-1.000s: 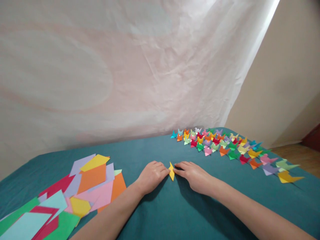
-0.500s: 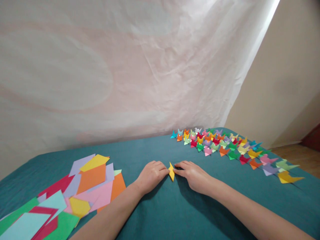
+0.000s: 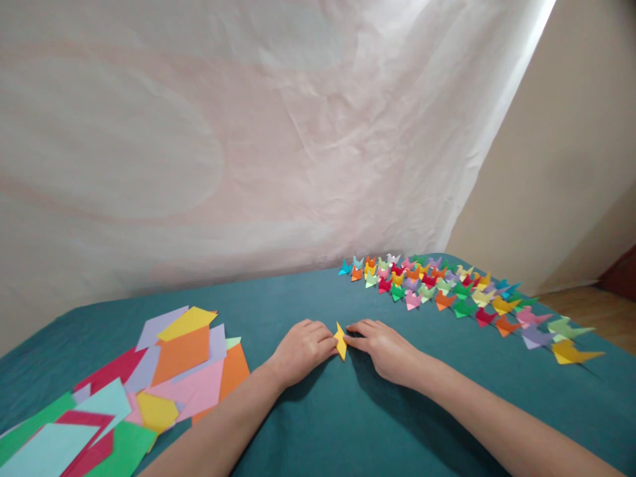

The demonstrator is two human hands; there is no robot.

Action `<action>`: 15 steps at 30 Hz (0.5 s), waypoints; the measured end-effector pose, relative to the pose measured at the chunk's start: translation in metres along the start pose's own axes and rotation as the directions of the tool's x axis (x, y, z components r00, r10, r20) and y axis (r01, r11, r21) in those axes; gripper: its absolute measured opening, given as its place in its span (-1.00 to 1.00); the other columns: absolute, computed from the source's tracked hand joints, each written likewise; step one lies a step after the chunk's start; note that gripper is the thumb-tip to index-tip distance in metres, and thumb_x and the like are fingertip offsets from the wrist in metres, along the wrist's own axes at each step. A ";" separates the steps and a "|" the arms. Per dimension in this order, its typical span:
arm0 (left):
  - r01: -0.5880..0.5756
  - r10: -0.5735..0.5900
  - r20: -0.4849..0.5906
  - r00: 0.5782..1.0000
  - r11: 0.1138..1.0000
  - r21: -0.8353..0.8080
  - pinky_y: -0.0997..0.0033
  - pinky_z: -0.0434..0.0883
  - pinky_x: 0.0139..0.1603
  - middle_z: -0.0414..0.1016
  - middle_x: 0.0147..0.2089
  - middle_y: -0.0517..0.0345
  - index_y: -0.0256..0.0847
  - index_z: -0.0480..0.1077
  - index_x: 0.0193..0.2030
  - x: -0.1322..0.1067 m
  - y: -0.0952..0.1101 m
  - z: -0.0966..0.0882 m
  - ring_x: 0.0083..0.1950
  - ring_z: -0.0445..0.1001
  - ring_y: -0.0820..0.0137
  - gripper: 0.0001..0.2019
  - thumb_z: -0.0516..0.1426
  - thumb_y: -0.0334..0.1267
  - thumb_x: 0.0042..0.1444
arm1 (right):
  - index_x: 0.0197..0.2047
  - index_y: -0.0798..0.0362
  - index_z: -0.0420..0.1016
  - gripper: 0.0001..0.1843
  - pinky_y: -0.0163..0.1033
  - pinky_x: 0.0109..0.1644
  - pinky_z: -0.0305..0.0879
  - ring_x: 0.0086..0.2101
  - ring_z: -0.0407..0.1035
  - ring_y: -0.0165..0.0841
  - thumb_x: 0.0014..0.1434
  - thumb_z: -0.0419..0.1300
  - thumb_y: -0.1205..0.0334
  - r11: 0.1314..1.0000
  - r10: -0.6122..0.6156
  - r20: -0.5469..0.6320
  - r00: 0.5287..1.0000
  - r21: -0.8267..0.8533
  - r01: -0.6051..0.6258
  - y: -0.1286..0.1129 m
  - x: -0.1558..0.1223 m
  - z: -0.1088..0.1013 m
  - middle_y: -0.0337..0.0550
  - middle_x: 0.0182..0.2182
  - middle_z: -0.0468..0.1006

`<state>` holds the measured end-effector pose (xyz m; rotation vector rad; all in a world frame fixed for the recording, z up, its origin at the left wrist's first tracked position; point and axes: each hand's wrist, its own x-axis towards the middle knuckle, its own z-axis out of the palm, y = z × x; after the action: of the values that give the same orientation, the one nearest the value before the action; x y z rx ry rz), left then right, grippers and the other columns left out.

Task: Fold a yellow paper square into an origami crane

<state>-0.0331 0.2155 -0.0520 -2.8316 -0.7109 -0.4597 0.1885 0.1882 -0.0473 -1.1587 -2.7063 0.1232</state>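
A small piece of folded yellow paper (image 3: 340,342), a narrow diamond with pointed ends, lies on the teal cloth between my hands. My left hand (image 3: 305,350) has its fingers curled together, with the tips on the paper's left edge. From the other side my right hand (image 3: 385,348) grips the right edge with its fingertips. One finger of that hand stretches a little above the paper. Both thumbs are mostly hidden, so how they meet the paper is hard to see.
Loose coloured paper sheets (image 3: 181,354) overlap in a pile at the left. Rows of small folded paper birds (image 3: 444,301) stand along the right side of the teal-covered table (image 3: 278,298). A pale sheet (image 3: 238,146) hangs behind the table.
Hardly anything differs. Both hands stay at the yellow paper, with only a very slight shift of the fingers.
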 end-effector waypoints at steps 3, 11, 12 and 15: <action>-0.011 0.011 -0.027 1.000 1.000 -0.002 0.38 0.24 -0.19 0.49 -0.30 0.09 -0.19 0.42 -0.19 0.001 0.001 0.000 -0.15 0.42 0.37 -0.72 -0.07 -0.15 0.31 | 0.16 -0.02 0.32 -0.44 -0.11 0.04 0.17 0.00 0.24 -0.22 0.10 -0.01 0.53 1.000 0.003 0.002 1.000 0.000 -0.003 0.000 0.000 0.000 0.00 0.03 0.39; 0.011 -0.011 -0.021 1.000 1.000 -0.006 0.36 0.28 -0.16 0.49 -0.31 0.09 -0.20 0.43 -0.20 0.001 0.002 0.002 -0.17 0.42 0.37 -0.75 -0.06 -0.23 0.31 | 0.17 -0.04 0.31 -0.42 -0.10 0.03 0.18 0.00 0.25 -0.21 0.10 -0.01 0.53 1.000 0.004 0.004 1.000 -0.006 -0.004 0.000 0.000 0.000 -0.01 0.03 0.39; 0.028 -0.028 -0.013 1.000 0.999 -0.015 0.35 0.28 -0.17 0.49 -0.30 0.10 -0.19 0.43 -0.19 0.001 0.002 0.002 -0.17 0.42 0.36 -0.76 -0.05 -0.24 0.30 | 0.17 -0.04 0.31 -0.42 -0.10 0.03 0.18 0.00 0.25 -0.21 0.10 -0.01 0.54 1.000 0.004 0.002 1.000 -0.004 -0.004 0.000 0.000 0.000 -0.01 0.03 0.39; 0.111 -0.114 -0.023 0.993 0.988 -0.103 0.36 0.29 -0.17 0.49 -0.27 0.11 -0.17 0.45 -0.20 0.001 0.002 0.003 -0.17 0.40 0.36 -0.79 -0.02 -0.26 0.28 | 0.17 -0.05 0.31 -0.39 -0.10 0.04 0.18 -0.01 0.25 -0.22 0.08 -0.01 0.55 1.000 0.005 -0.004 1.000 0.008 -0.005 0.001 0.000 0.000 -0.03 0.03 0.39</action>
<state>-0.0304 0.2154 -0.0545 -2.8827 -0.8695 -0.5686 0.1889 0.1887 -0.0475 -1.1621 -2.6974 0.1323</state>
